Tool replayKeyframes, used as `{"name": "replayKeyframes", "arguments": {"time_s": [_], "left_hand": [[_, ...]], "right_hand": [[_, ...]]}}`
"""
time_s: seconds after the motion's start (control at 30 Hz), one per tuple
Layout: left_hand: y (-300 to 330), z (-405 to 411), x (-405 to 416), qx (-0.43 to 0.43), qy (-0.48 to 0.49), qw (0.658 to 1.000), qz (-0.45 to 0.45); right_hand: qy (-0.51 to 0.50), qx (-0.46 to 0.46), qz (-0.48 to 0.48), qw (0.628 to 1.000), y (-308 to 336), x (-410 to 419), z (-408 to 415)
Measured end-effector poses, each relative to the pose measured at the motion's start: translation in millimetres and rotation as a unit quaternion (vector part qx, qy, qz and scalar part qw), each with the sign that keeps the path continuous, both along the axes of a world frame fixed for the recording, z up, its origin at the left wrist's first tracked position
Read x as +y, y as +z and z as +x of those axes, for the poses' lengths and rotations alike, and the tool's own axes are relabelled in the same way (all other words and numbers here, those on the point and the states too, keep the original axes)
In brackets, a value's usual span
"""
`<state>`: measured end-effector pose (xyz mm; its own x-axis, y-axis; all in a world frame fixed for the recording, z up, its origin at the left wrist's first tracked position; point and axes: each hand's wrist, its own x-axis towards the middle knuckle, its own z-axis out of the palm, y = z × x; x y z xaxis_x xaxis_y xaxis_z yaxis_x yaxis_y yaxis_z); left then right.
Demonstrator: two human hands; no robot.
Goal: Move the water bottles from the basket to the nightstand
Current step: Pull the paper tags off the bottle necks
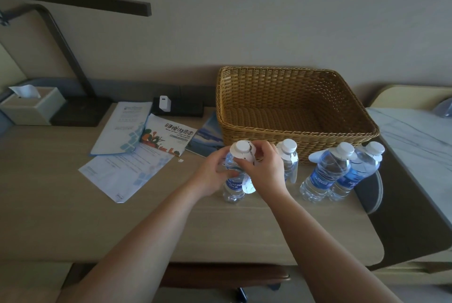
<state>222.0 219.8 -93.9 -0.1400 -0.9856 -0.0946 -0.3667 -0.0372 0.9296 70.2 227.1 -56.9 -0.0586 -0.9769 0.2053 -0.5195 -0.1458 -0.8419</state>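
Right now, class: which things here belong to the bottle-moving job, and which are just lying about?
Job: wicker basket, four water bottles, one held by the left hand and right hand, the tabletop.

Lying about: leaflets, tissue box, lamp base, white charger.

Both bare forearms reach forward and converge, the left hand (215,172) curled around the side of a clear plastic water bottle (234,186) while the right hand's (265,168) bent fingers (256,150) pinch near its white cap.
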Motion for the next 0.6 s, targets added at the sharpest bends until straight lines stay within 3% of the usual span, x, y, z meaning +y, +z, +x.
{"name": "replayKeyframes", "arguments": {"time_s": [0.4,0.6], "left_hand": [[5.4,1.4,2.4,0.007,0.009,1.0,-0.008],[3.3,2.1,1.7,0.009,0.003,1.0,-0.019]], "right_hand": [[0.058,-0.012,-0.021,0.998,-4.6,26.5,-32.5],[0.127,0.123,0.131,0.975,-67.1,50.7,-56.4]]}}
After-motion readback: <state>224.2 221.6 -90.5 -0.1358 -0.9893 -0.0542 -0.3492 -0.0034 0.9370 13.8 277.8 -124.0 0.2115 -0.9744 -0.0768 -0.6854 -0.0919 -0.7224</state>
